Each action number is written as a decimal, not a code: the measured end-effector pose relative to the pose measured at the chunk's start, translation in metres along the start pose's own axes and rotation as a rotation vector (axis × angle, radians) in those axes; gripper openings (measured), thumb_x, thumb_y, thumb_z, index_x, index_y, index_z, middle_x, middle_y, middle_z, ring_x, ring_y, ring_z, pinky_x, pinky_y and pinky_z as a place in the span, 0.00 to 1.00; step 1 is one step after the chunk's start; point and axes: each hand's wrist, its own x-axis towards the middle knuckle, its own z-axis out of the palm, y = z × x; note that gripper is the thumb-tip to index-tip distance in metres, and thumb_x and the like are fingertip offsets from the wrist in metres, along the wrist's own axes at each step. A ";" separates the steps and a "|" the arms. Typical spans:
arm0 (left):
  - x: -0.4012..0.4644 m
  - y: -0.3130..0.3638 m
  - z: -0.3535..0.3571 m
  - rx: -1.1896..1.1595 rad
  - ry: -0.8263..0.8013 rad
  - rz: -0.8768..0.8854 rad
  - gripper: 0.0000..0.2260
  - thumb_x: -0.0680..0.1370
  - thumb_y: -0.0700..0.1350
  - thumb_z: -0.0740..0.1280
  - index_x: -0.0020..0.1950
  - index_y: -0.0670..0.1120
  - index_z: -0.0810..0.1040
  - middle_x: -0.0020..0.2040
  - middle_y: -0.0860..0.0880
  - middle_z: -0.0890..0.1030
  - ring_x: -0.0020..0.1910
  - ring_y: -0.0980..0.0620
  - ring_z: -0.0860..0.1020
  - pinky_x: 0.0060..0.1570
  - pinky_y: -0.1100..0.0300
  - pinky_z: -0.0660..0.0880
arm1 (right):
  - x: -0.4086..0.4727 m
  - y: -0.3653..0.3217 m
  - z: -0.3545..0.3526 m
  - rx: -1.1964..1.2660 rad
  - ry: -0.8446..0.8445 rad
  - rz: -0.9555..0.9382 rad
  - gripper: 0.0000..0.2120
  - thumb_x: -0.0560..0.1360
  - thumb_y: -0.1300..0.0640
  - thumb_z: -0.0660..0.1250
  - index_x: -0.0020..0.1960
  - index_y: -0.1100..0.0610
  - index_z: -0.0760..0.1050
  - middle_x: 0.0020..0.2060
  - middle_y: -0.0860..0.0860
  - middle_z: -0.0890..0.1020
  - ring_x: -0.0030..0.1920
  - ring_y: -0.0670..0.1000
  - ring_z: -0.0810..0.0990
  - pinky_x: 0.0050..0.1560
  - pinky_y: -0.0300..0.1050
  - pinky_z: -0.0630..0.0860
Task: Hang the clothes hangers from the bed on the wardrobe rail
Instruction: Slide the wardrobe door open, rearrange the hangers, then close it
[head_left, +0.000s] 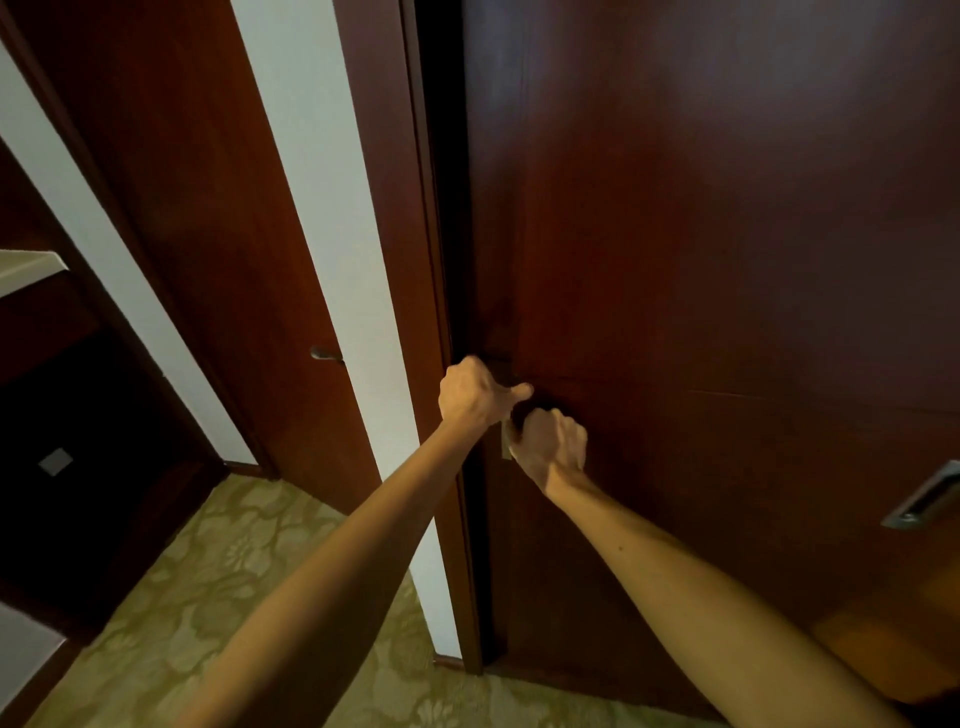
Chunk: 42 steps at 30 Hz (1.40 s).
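Forearms reach up from the bottom edge toward the wardrobe door (701, 234), the dark red panel that fills the right of the view and serves as the landmark here. Far left of that door lies a shadowed alcove with a pale shelf edge (31, 265); nearer it stands a second wooden door with a small metal lever (326, 354), then a white strip of wall (332, 234), with patterned carpet (208, 597) below. At the wardrobe door's left edge the left hand (475, 397) is curled in a closed grip, thumb pointing right, apparently hooked on the edge or a recessed pull. Just below and right of it the right hand (553, 444) is also curled shut over a pale metal pull (505, 441) that peeks out beside it. Further right on the same front sits another recessed handle (924, 499). No hangers, bed or rail are in view; the rail is presumably behind this door. My reading is that the opening step is in hand, with a dark gap already showing along the door's left edge. Next, the door probably needs sliding rightward until the inside is exposed.
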 end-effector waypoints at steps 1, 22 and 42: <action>0.001 0.000 0.000 0.021 -0.007 0.023 0.19 0.71 0.57 0.78 0.47 0.44 0.77 0.40 0.49 0.80 0.29 0.58 0.73 0.32 0.63 0.74 | 0.001 0.001 0.001 -0.009 0.011 -0.002 0.22 0.81 0.41 0.59 0.40 0.55 0.80 0.37 0.51 0.84 0.40 0.53 0.84 0.37 0.43 0.70; -0.001 0.034 0.032 0.329 -0.075 0.549 0.21 0.75 0.59 0.71 0.37 0.44 0.71 0.32 0.48 0.77 0.30 0.52 0.75 0.34 0.59 0.73 | 0.002 0.058 0.000 -0.047 0.082 0.044 0.26 0.77 0.34 0.60 0.30 0.51 0.74 0.29 0.49 0.82 0.32 0.51 0.82 0.37 0.44 0.76; -0.029 0.134 0.123 0.375 -0.186 0.661 0.23 0.74 0.61 0.72 0.37 0.43 0.71 0.34 0.47 0.77 0.33 0.48 0.78 0.36 0.54 0.79 | -0.019 0.194 -0.039 -0.133 0.080 0.108 0.28 0.76 0.32 0.60 0.33 0.54 0.80 0.31 0.50 0.83 0.34 0.53 0.84 0.33 0.43 0.71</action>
